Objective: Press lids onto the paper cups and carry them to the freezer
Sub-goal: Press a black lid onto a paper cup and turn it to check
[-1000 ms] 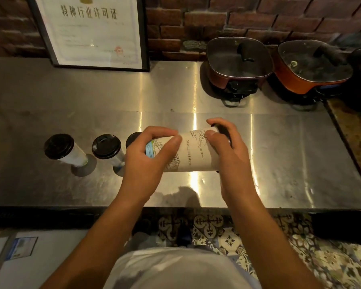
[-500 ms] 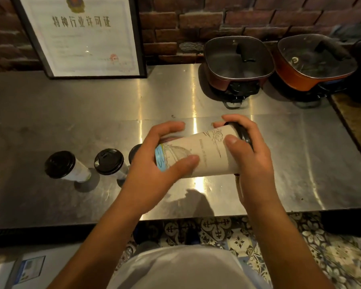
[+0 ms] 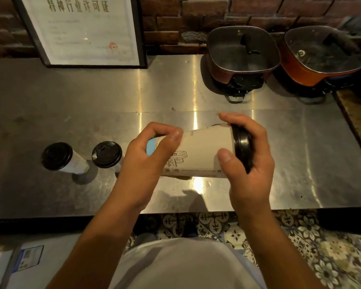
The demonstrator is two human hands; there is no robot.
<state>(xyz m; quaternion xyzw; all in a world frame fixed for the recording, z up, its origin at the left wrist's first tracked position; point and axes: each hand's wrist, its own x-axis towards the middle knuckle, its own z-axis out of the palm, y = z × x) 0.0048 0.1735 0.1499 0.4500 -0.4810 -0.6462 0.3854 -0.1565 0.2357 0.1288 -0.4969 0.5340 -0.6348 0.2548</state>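
I hold a tall white paper cup (image 3: 202,153) with line drawings on its side, lying nearly horizontal above the steel counter (image 3: 92,105). My left hand (image 3: 148,161) grips its base end. My right hand (image 3: 250,161) wraps around the black lid (image 3: 242,151) at the cup's mouth, thumb on the cup wall. Two lidded paper cups stand on the counter to the left: one (image 3: 61,158) far left, one (image 3: 107,155) beside my left hand. A third cup is hidden behind my left hand.
Two square pans with glass lids sit at the back right, a dark red one (image 3: 241,53) and an orange one (image 3: 321,57). A framed certificate (image 3: 83,30) leans on the brick wall at the back left. Patterned floor tiles (image 3: 300,247) lie below the counter edge.
The cup has turned in my hands, showing a different printed side. My right hand has shifted from the cup wall to around the lid. The view moved closer.
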